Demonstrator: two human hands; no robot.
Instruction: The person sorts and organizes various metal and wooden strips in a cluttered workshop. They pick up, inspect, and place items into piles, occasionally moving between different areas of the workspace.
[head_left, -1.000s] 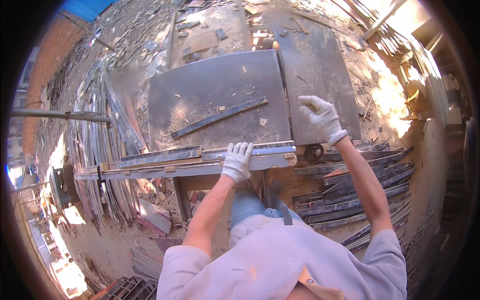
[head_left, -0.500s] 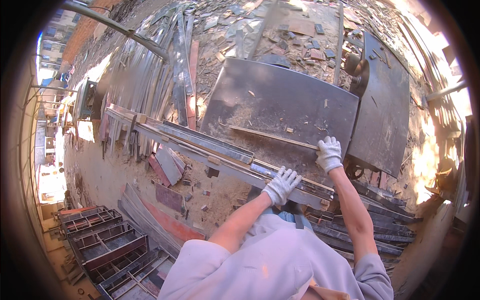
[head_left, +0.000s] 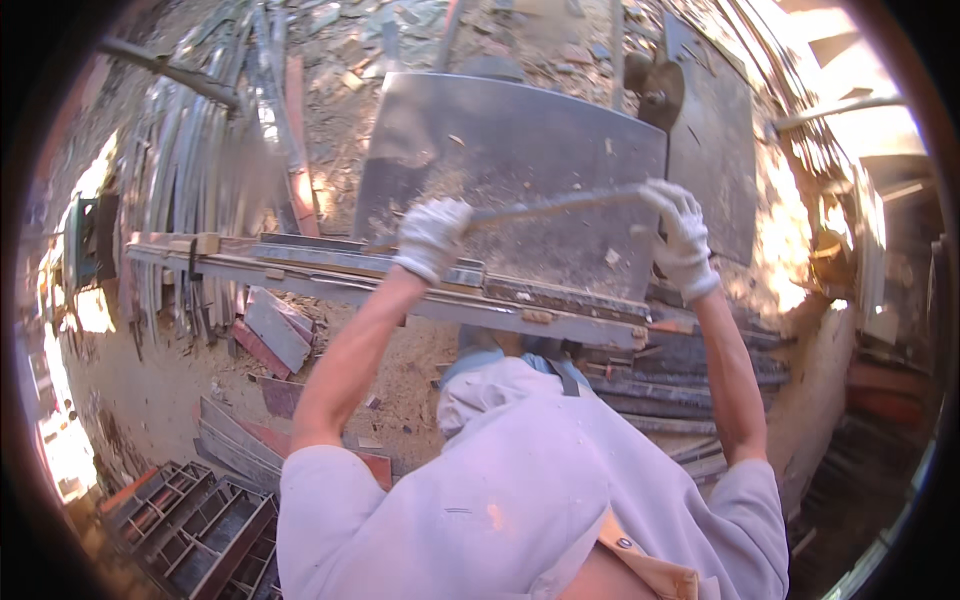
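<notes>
A thin wooden strip (head_left: 560, 206), blurred by motion, stretches between my two gloved hands across a dark metal table (head_left: 510, 130). My left hand (head_left: 434, 240), in a white work glove, is closed around the strip, whose left tip pokes out past the fist. At the other end, my right hand (head_left: 684, 240), gloved the same way, grips between thumb and fingers. Below the hands, long bars and strips (head_left: 560, 300) lie along the table's near edge. Sawdust and small wood chips are scattered over the metal surface.
A round saw blade (head_left: 660, 95) stands at the table's right, beside a second metal plate (head_left: 712, 150). Long strips (head_left: 170, 180) are heaped at the left, dark boards (head_left: 670, 390) at the near right. Gridded metal frames (head_left: 200, 530) lie lower left.
My left hand has come off the near-edge bars and moved left and forward onto the strip. The strip is now held by both hands. The whole view has shifted.
</notes>
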